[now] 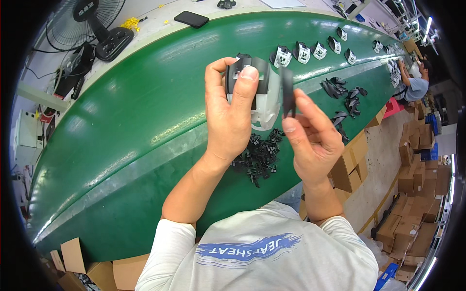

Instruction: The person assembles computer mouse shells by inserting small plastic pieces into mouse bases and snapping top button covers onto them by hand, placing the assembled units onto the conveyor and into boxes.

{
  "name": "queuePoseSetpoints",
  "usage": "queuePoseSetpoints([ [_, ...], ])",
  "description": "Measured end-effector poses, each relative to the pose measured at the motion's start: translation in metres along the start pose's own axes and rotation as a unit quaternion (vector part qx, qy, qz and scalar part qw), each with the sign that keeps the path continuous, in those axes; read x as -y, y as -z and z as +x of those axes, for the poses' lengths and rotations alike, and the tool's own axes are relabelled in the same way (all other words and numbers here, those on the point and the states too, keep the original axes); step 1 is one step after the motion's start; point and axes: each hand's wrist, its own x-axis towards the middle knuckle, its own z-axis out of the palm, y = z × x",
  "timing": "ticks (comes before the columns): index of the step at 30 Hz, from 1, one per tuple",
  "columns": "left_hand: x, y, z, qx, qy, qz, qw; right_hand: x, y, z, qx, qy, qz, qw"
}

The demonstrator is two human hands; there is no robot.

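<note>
My left hand (pixel 226 106) is closed round a white and black plastic housing (pixel 264 104), its thumb pressed on the black upper part. Just to the right, my right hand (pixel 315 138) pinches a curved black plastic piece (pixel 288 92) between thumb and fingers. The piece is slightly blurred and stands upright close beside the housing; whether the two touch I cannot tell. Below my hands, a heap of small black plastic clips (pixel 257 157) lies on the green work surface (pixel 145 111).
Several white and black housings (pixel 302 52) stand in a row at the far right. Loose curved black pieces (pixel 352 99) lie nearer. A fan (pixel 104 36) and a phone (pixel 191 19) are at the back left. A co-worker (pixel 416 87) sits at the far right, near stacked cardboard boxes (pixel 412 179).
</note>
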Motion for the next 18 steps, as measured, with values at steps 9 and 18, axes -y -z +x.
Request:
queuePoseSetpoints([
  [9,-0.0004,0.0012,-0.0015,0.011,-0.026,0.020,0.999,0.0043,0.0005,-0.0008,0.051,0.060,-0.097,0.992],
  [18,-0.0030,0.0050,-0.0014,0.046,0.000,0.039,0.998,0.0061,0.0080,0.0001,0.077,0.058,-0.115,0.989],
])
